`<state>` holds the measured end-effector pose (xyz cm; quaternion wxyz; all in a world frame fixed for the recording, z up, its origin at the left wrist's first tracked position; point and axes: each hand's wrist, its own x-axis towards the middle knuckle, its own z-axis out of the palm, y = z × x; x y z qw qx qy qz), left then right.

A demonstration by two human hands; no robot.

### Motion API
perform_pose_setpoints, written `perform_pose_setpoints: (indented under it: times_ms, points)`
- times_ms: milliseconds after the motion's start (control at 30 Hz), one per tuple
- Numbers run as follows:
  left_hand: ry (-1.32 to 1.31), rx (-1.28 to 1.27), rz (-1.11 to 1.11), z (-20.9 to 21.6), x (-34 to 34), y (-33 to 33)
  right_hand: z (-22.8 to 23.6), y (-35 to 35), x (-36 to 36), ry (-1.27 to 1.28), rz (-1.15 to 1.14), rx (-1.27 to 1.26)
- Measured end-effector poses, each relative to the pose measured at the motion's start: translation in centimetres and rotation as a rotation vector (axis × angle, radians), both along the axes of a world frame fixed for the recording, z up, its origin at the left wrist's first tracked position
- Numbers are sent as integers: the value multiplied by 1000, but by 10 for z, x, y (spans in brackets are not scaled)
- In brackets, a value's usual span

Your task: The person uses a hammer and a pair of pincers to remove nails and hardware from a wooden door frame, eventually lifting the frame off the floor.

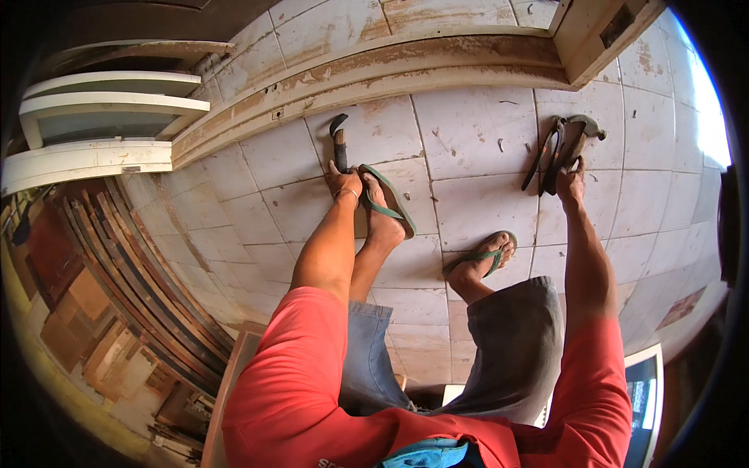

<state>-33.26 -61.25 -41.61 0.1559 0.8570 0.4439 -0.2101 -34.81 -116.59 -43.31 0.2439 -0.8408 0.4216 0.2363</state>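
Right, from the far left: long strips of wood (148,285) lie side by side in a bowed-looking bundle, with flat wooden boards (90,292) beyond them. Above those, white-framed panels (117,104) jut in, and from beside them a long, scuffed wooden frame (390,72) runs across the top over the pale tiled floor (476,136).

Now to my left hand (343,185), low by the floor, palm hidden, fingers curled round the lower end of a tool with a hooked black blade (340,148). Its handle shows bare wood near the blade and dark wrapping lower down; the hook points away from me, towards the frame. Just beside that hand comes my left foot (384,225) in a green sandal (399,209), and across the middle, nearer to me, my right foot (476,269), turned outward in the matching sandal.

Over on the right, here's a claw hammer (581,139), head away from me, just beside dark pincers (552,168) on the tiles. My right hand (572,186) is right at the hammer's handle, fingers bent against it; whether they close all the way round, I can't tell from the back of the hand. Small dark scraps (501,145) dot the tiles between the two tool spots. Lower right, another white-framed pane (658,390) stands beside my red sleeve (597,382).
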Motion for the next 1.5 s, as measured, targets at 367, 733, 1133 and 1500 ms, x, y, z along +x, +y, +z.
perform_pose_setpoints:
  times_ms: [367,733,1133,1500]
  points:
    - [-18,260,-314,148,-21,27,117,-20,-25,14,-188,426]
    - [-420,-1037,342,508,-88,1,439,56,-133,349,76,277]
    - [-700,-1674,740,623,-76,161,587,195,-156,490,-219,294]
    - [-792,-568,879,603,-93,521,619,423,-41,506,158,252]
